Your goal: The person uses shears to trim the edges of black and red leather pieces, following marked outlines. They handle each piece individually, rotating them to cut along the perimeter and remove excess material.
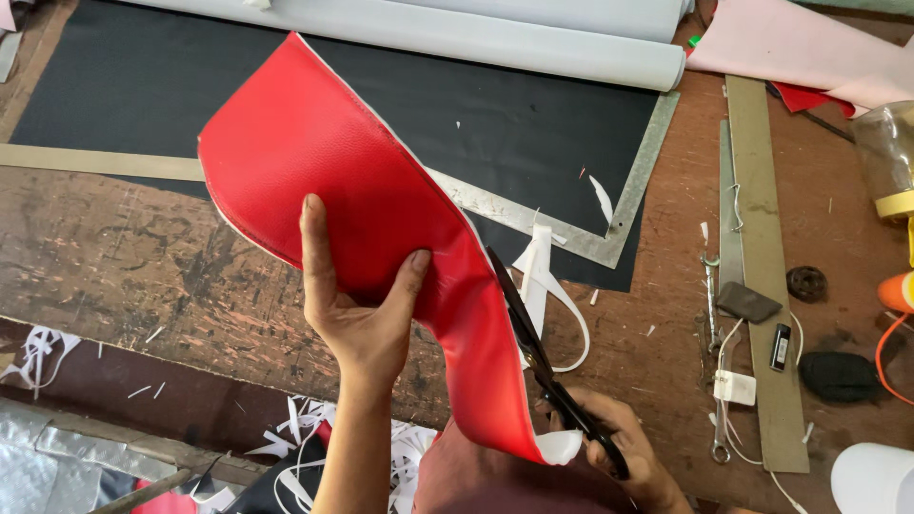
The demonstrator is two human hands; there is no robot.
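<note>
Left hand [360, 319]: raised above the surface, thumb and fingers spread and pressed against the red sheet [352, 190], pinching its lower edge and holding it up.
Right hand [624, 443]: closed around the handles of the black scissors [538, 347], near the bottom edge of the view.
Scissors: blades slightly parted, pointing up and away, lying along the right edge of the red sheet.
Red sheet: curved, white backing showing at the edge, held above the worn wooden surface [114, 238]; a thin white strip [547, 286] hangs off beside the blades.
Black sheet [476, 114]: flat on the surface behind, with a metal square ruler [609, 243] on it.
Container: a clear bottle [885, 152] at the right edge; contents cannot be told.
</note>
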